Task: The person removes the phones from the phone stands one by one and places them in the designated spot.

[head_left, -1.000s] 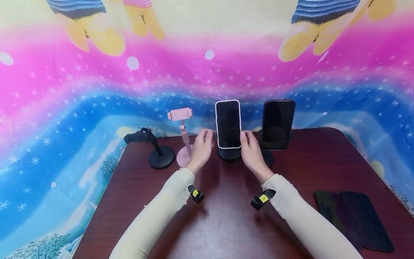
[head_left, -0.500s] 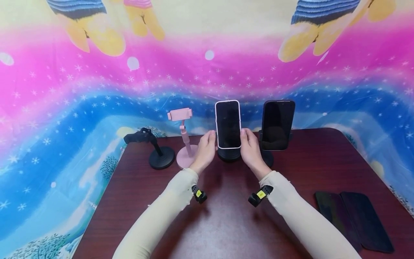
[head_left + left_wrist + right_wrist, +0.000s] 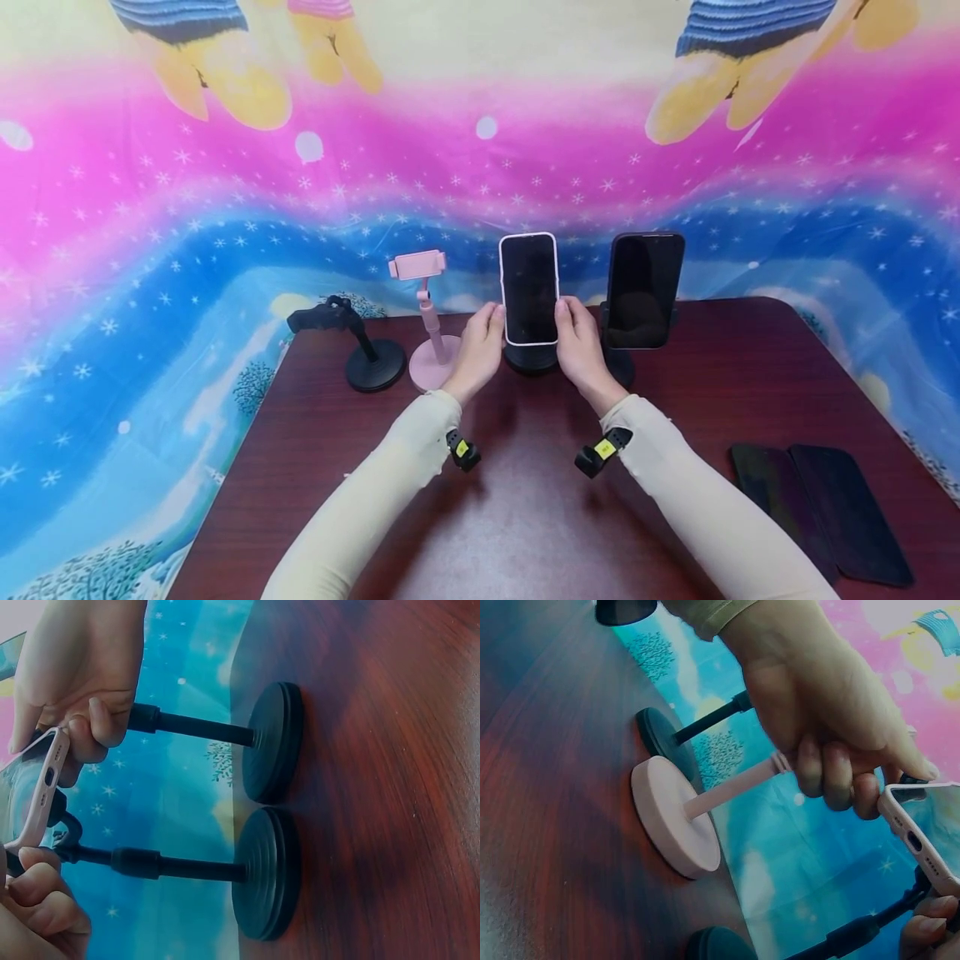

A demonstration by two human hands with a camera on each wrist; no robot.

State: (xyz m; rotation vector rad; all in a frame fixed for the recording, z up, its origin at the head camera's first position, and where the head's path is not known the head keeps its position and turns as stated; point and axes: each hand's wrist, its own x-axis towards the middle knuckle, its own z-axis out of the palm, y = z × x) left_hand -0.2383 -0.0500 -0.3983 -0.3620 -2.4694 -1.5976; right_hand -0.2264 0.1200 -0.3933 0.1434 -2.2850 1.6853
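Note:
A phone in a pale pink case [image 3: 530, 289] stands upright in front of a black phone stand [image 3: 259, 874], whose joint sits behind the phone in the left wrist view. At the phone's lower left edge, my left hand [image 3: 480, 346] pinches it, thumb near the front and fingers curled behind. My right hand [image 3: 581, 346] holds the opposite lower edge the same way, thumb along the case's side. From below, the right wrist view shows the left hand's curled fingers beside the phone's corner. The holder behind the phone is mostly hidden.
To the right, a dark phone [image 3: 645, 289] stands upright on another black stand [image 3: 618, 367]. Left of my hands are a pink stand [image 3: 429, 362] and a black stand [image 3: 375, 365] with bare clamps. Two dark phones [image 3: 851, 512] lie flat at the front right. A printed cloth [image 3: 480, 167] hangs behind the table.
My left hand has moved right and closed on the phone's left edge. The right hand has barely shifted at the other edge; the phone stays almost in place.

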